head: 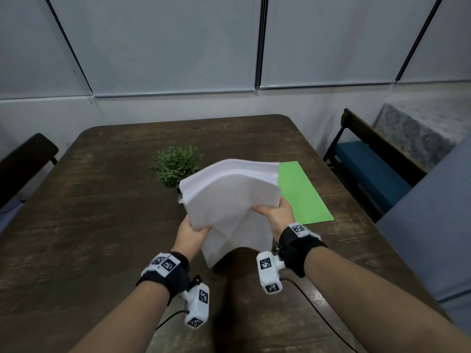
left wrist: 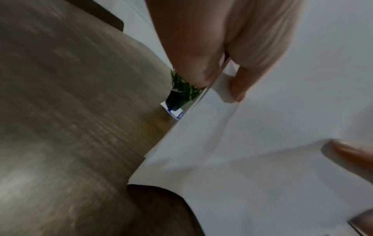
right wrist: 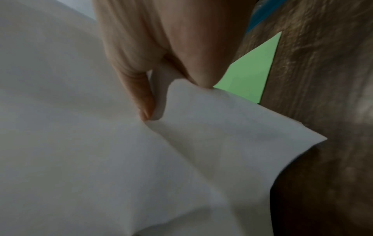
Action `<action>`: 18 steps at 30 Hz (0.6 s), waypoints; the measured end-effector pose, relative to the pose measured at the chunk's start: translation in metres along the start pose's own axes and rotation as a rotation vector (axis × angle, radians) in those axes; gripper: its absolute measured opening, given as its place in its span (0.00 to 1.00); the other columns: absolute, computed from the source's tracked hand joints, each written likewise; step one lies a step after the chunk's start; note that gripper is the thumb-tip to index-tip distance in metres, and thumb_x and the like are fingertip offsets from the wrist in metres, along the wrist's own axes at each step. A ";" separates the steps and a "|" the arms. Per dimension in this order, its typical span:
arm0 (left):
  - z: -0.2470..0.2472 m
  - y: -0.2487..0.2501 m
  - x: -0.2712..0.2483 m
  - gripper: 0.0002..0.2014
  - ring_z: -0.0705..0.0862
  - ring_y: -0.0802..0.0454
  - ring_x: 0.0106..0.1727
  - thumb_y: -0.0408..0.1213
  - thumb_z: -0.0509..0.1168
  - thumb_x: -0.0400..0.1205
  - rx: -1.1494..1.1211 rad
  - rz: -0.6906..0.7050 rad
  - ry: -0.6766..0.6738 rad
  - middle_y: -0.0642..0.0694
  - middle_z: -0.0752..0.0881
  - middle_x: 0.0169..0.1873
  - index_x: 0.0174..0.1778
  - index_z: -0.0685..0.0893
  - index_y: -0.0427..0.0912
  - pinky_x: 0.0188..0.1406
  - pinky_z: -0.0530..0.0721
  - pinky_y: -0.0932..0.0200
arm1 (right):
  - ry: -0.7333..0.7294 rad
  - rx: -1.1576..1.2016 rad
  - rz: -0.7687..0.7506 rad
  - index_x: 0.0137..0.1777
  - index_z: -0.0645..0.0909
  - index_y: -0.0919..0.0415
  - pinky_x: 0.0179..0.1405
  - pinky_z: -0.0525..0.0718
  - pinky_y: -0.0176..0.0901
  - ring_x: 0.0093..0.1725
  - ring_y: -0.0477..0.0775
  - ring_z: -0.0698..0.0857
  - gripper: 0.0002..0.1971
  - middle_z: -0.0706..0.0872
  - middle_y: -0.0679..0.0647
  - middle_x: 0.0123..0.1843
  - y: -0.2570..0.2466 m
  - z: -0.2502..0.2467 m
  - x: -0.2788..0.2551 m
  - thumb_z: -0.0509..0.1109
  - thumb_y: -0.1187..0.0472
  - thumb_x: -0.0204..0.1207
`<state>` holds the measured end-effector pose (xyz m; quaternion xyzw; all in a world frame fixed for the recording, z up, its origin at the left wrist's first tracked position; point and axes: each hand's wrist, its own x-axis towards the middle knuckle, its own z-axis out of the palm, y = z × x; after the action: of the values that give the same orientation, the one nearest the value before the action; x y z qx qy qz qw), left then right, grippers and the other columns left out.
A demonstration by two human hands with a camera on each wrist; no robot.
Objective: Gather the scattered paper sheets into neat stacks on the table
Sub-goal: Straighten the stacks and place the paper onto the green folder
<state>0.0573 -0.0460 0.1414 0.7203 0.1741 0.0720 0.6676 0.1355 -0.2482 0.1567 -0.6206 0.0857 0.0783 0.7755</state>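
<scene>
A thick bundle of white paper sheets (head: 229, 197) is held up above the dark wooden table (head: 102, 212), its sheets bowed and fanned at the far edge. My left hand (head: 192, 231) grips the bundle's left side, thumb on top. My right hand (head: 274, 212) grips its right side, thumb pressed across the top sheet. The left wrist view shows my left hand (left wrist: 218, 79) pinching the white sheets (left wrist: 262, 159) at their edge. In the right wrist view my right hand (right wrist: 161, 89) pinches the white sheets (right wrist: 101, 151) into a fold. A green sheet (head: 303, 194) lies flat on the table to the right, partly hidden behind the bundle.
A small potted plant (head: 177, 165) stands mid-table just behind the bundle. A dark chair (head: 23, 159) stands at the left and a blue-cushioned chair (head: 369, 169) at the right. Bare wood stretches over the table's left half.
</scene>
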 end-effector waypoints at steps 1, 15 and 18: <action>0.001 -0.010 0.000 0.22 0.83 0.44 0.61 0.25 0.70 0.77 -0.008 -0.025 0.003 0.43 0.85 0.56 0.67 0.76 0.39 0.58 0.82 0.49 | -0.002 -0.016 0.011 0.50 0.83 0.56 0.52 0.87 0.61 0.52 0.67 0.87 0.21 0.90 0.61 0.50 0.010 -0.003 -0.001 0.79 0.78 0.62; 0.023 -0.035 0.012 0.19 0.86 0.45 0.54 0.27 0.77 0.71 -0.077 -0.106 -0.019 0.47 0.87 0.48 0.51 0.80 0.48 0.56 0.83 0.48 | -0.126 -0.361 0.043 0.46 0.80 0.47 0.51 0.83 0.40 0.47 0.40 0.84 0.30 0.87 0.44 0.47 0.034 -0.056 0.013 0.88 0.53 0.43; 0.020 -0.036 0.014 0.26 0.86 0.48 0.54 0.29 0.80 0.68 -0.064 -0.072 -0.025 0.45 0.87 0.52 0.60 0.79 0.45 0.56 0.84 0.48 | -0.132 -0.351 0.031 0.49 0.81 0.52 0.38 0.83 0.27 0.44 0.38 0.84 0.22 0.87 0.45 0.46 0.037 -0.055 0.015 0.84 0.71 0.61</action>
<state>0.0712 -0.0579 0.1020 0.6926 0.1890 0.0443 0.6947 0.1395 -0.2933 0.1065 -0.7386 0.0291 0.1444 0.6579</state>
